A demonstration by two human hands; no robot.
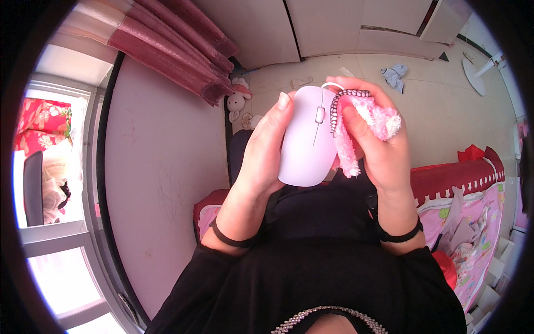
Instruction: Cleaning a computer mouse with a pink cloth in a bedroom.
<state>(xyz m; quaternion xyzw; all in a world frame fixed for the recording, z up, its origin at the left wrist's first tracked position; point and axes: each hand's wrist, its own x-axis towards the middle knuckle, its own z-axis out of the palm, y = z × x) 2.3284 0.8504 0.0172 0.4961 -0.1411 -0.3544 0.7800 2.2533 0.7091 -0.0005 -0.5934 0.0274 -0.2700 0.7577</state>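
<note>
A white computer mouse (308,142) is held up in front of my chest, its buttons and scroll wheel facing the camera and its short white cable curving from the top end. My left hand (267,146) grips its left side, the thumb along the edge and the other fingers hidden underneath. In my right hand (379,137) is a fluffy pink-and-white cloth (346,154) with a dark stitched edge, pinched under the thumb. The cloth lies against the mouse's right side. Whether the right fingers also support the mouse from behind cannot be told.
A bed with a dark red border (454,173) and pink patterned sheet stands at the right, with clothes on it. A plush rabbit (236,101) sits below the pink curtain (167,50). A grey cloth (394,76) lies on the tiled floor. A window (54,167) is at the left.
</note>
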